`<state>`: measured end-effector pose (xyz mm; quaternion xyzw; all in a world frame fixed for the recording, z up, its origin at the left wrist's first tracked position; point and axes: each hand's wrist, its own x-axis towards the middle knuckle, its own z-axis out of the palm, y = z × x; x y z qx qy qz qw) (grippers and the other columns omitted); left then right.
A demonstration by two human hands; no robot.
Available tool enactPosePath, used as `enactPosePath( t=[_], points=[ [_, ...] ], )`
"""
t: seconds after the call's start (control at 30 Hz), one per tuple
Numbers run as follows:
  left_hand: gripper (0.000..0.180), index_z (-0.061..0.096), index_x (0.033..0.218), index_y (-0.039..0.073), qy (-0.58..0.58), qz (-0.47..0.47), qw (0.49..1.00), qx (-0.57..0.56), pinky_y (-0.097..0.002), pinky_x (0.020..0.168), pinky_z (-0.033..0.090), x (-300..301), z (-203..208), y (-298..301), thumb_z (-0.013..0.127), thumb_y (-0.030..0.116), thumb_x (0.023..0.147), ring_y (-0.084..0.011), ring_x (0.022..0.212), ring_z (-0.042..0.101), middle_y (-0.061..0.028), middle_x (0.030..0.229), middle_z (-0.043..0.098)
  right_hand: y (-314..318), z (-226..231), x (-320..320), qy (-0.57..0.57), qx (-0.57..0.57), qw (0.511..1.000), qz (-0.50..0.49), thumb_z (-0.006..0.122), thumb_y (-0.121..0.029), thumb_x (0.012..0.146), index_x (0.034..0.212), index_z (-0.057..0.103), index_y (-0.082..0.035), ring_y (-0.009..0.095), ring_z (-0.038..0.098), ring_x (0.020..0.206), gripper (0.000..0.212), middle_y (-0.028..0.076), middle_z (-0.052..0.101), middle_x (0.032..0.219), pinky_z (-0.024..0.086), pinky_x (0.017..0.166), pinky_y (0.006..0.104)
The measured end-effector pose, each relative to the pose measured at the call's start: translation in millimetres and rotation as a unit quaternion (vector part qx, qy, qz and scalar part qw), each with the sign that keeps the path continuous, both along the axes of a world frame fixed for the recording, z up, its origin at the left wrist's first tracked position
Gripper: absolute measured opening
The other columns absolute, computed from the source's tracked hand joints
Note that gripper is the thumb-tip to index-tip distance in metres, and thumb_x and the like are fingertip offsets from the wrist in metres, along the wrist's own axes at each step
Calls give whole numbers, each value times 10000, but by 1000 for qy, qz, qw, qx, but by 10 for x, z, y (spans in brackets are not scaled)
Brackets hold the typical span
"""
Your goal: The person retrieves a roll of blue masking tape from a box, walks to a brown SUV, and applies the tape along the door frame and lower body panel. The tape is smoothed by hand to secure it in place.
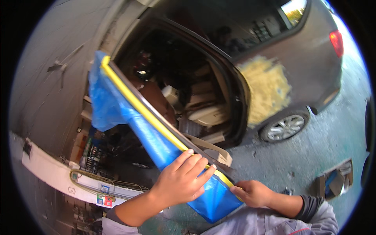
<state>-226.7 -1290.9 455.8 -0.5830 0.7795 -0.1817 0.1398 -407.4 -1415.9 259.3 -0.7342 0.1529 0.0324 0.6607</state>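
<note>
At left, a blue plastic film (107,111) hung in loose folds beside the opening of a brown vehicle. A yellow tape strip (133,98) ran along its upper border, slanting down to the right. The left hand (184,178) lay over film and strip, fingertips slightly parted and pressing down; whether its palm gripped could not be told. Beyond the strip lay a dark door edge (209,158). The right hand (252,193) pinched the strip's lower end between thumb and fingers. The film was probably light, limp, slippery and easily torn — best taken by its taped border, the firmer part. Farther right appeared a yellowish patch (266,88), a wheel (285,127) and a filled box (322,188).
</note>
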Motion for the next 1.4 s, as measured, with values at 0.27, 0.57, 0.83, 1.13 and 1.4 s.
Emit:
enactPosePath(
  t=[0.27,0.57,0.83,1.13,1.4],
  points=[
    [414,791,1133,99,-59,-68,987,-135,-530,1079,556,679,959,-134,648,152,749,-354,1147,682,-122,1157,695,12,27,-5,27,-4,1000,3,586,-515,1106,1223,756,-29,371,763,950,528,205,779,978,587,857,445],
    [303,744,1036,27,-98,-115,968,-199,-514,1037,574,1205,1900,-426,613,146,790,-409,1143,683,-167,1117,697,46,19,-61,25,4,1000,-14,589,-501,1107,1307,740,-33,357,765,1013,531,208,791,1070,585,924,428],
    [270,712,1013,17,-98,-113,959,-240,-492,1036,562,1354,2227,-601,598,175,827,-390,1132,664,-157,1098,687,49,-46,-111,-2,-4,1000,-19,582,-497,1115,1287,748,-43,351,763,940,513,204,782,991,588,873,424],
    [384,763,1077,-3,-61,-99,988,-101,-598,1127,503,850,1287,-329,611,255,836,-417,1123,699,-185,1145,719,42,-93,-101,-40,-1,999,-26,583,-486,1115,1244,753,-56,379,766,924,480,213,779,969,598,837,447],
    [465,787,1237,115,-54,-43,997,-24,-598,1188,434,250,62,25,642,276,825,-362,1244,581,-141,1253,647,86,-114,-87,-46,29,998,-7,547,-465,1125,1331,697,-67,410,762,979,472,219,784,994,592,879,477]
  ],
)
